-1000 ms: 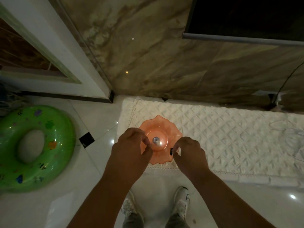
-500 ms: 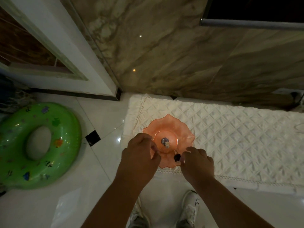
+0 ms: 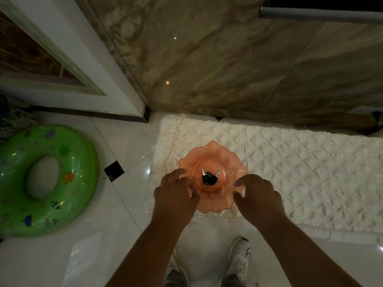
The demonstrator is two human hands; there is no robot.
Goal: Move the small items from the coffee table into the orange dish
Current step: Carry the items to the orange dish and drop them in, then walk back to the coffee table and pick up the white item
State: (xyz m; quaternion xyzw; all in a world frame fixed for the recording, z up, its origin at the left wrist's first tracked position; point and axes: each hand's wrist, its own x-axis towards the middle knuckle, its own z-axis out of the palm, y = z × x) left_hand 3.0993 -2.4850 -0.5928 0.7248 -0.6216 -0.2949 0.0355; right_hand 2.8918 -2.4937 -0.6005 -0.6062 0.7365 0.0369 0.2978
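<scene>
The orange dish (image 3: pixel 213 156) sits on the white quilted cloth (image 3: pixel 290 158) covering the table, with dark-headed keys (image 3: pixel 209 178) lying in its centre bowl. Left hand (image 3: pixel 175 195) and right hand (image 3: pixel 259 197) rest at its near rim, fingers loose, each grip released and empty.

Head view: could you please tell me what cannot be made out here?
- Orange dish: near rim hidden under left hand and right hand.
- Keys: dim light, count unclear.
- Dark panel: cut off by top edge.
- Swim ring: left side cut off.
</scene>
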